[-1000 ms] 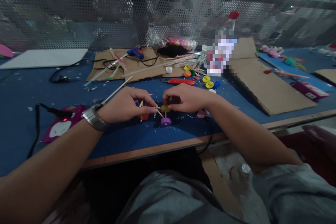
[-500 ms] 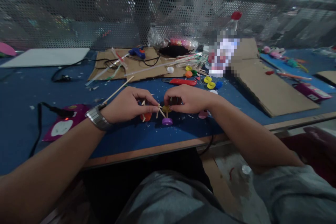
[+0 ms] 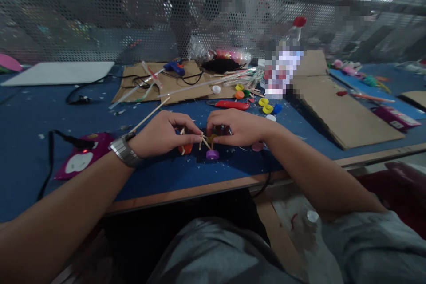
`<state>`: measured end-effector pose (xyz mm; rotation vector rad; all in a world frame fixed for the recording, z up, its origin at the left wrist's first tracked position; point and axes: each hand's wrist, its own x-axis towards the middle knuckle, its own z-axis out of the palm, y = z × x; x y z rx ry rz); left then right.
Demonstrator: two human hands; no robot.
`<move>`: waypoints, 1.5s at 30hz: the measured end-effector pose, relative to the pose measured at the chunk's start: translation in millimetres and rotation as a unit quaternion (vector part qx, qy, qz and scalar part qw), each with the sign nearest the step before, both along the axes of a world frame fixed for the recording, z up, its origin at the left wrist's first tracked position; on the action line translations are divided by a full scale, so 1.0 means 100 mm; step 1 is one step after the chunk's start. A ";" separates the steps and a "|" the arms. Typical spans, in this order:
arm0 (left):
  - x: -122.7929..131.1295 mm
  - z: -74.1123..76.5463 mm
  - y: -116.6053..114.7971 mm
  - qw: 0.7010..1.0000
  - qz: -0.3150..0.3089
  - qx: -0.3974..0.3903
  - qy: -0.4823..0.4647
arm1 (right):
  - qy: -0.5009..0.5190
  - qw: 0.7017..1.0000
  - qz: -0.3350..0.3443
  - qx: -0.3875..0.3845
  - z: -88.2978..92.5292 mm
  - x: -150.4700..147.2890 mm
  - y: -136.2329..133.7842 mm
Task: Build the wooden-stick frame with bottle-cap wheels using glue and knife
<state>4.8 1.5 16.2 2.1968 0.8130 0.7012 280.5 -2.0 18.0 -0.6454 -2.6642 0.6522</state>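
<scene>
A small frame of thin wooden sticks (image 3: 207, 143) stands near the table's front edge with bottle caps at its ends. The purple cap (image 3: 212, 155) faces me, while an orange cap (image 3: 187, 148) sits at the left, partly behind my fingers. My left hand (image 3: 166, 132), wearing a metal-band watch (image 3: 125, 151), pinches a stick joint between thumb and forefinger. Curled around the yellow cap (image 3: 211, 139) on the frame's right end is my right hand (image 3: 238, 127); its fingertips partly hide that cap.
Behind the hands lie a red utility knife (image 3: 232, 104), several loose caps (image 3: 267, 108) and a blue glue gun (image 3: 175, 67) on cardboard. A purple box with a cable (image 3: 81, 157) is at left. A long stick (image 3: 151, 114) rests behind my left wrist. Cardboard (image 3: 349, 113) and a bottle (image 3: 294, 35) stand right.
My right fingers have shifted slightly and close a little further over the yellow cap. The left hand keeps its pinch, and the frame stays in nearly the same place.
</scene>
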 end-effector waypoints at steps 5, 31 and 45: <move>0.01 0.01 -0.01 1.000 0.001 0.004 0.004 | 0.004 1.000 -0.007 -0.001 -0.02 -0.01 -0.01; 0.01 0.02 -0.03 1.000 0.005 0.017 0.013 | -0.013 1.000 -0.007 0.005 -0.01 -0.03 -0.02; 0.00 -0.01 -0.01 1.000 -0.008 0.024 0.016 | -0.016 1.000 -0.011 0.000 -0.01 -0.04 -0.01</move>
